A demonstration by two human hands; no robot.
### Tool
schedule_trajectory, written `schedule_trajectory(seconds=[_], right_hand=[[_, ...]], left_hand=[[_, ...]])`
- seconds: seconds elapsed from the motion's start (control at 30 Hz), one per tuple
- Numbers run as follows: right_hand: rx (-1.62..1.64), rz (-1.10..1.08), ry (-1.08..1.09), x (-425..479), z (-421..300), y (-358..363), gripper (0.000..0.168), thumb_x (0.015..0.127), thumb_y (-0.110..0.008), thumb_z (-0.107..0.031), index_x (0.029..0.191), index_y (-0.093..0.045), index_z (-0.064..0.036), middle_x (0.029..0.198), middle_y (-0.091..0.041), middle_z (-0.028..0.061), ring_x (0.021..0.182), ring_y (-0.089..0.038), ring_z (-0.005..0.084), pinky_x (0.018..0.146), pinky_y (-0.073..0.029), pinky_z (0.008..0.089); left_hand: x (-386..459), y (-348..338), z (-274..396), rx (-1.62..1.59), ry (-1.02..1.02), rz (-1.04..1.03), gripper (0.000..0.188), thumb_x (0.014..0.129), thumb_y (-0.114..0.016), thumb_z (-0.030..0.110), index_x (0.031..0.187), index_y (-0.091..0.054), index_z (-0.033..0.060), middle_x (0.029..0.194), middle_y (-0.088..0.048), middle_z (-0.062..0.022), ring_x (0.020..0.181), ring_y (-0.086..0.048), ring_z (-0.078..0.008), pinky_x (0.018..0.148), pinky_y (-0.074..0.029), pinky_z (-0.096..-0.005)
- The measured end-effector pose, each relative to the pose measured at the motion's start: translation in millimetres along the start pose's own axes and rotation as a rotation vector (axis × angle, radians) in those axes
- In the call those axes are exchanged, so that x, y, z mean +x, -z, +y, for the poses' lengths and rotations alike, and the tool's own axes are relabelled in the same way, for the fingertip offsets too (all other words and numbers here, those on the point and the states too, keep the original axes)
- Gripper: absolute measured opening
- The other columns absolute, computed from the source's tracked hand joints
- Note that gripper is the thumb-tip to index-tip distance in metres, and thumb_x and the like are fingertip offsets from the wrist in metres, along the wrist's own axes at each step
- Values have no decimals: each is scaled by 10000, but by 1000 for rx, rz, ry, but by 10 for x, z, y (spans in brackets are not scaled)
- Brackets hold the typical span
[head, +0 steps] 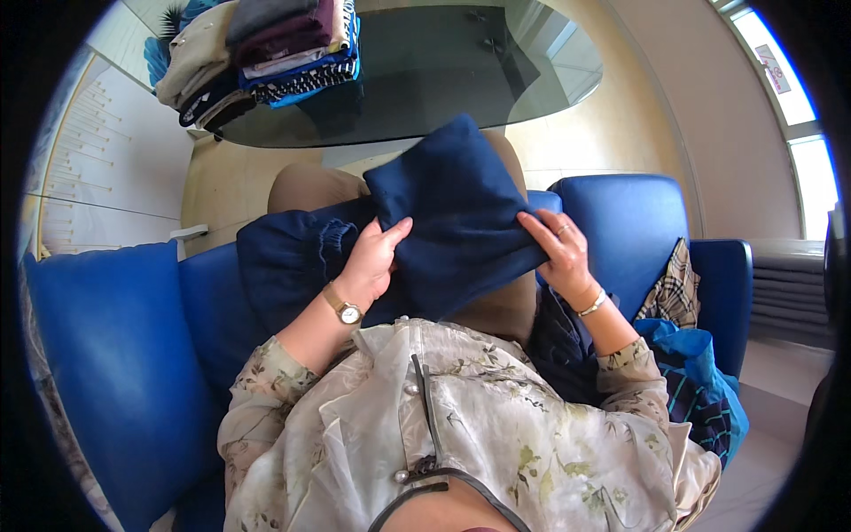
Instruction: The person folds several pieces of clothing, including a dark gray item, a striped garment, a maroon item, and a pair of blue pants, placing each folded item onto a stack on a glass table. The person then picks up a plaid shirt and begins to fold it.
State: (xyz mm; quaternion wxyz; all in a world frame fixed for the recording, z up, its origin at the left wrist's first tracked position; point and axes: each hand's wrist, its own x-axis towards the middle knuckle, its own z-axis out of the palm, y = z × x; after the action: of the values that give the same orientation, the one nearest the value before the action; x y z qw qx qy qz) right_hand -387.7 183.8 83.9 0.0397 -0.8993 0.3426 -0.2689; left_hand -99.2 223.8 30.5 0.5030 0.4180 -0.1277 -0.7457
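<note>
A navy blue garment (452,199) lies across my lap, part of it raised and partly folded between my hands. My left hand (375,256) grips its left side, thumb on top of the fabric, the other fingers mostly hidden. On the right side, my right hand (557,247) holds the edge of the same cloth, fingers on top and the thumb out of sight. Another part of navy fabric, with a gathered elastic edge (332,246), spreads over my leg to the left of my left hand; whether it is the same piece cannot be told.
Folded clothes stand in two stacks, one at the left (196,56) and one beside it (286,50), on an oval glass table (425,73). I sit on a blue sofa (625,219). A checked cloth (671,286) and crumpled blue clothing (698,359) lie at the right, dark clothing (565,332) beside me.
</note>
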Motion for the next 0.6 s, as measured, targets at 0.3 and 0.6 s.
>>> schedule_trajectory(seconds=[0.3,0.6], right_hand=[[36,-74,-32,-104,63,-96,535,593,-690,-20,1112,-560,-20,1009,-580,137,872,-565,320,768,-490,390],[-14,-126,-1,-92,24,-45,587,554,-682,12,1126,-554,-16,1043,-573,143,863,-559,324,783,-483,393]], left_hand=[[-279,-376,211,1011,-870,108,604,849,-602,21,1390,-334,-8,1353,-460,-152,1260,-440,-270,1055,-364,-355],[734,-613,929,1676,-1123,91,614,793,-688,463,1200,-566,20,1024,-638,-186,944,-620,-330,823,-500,-390]])
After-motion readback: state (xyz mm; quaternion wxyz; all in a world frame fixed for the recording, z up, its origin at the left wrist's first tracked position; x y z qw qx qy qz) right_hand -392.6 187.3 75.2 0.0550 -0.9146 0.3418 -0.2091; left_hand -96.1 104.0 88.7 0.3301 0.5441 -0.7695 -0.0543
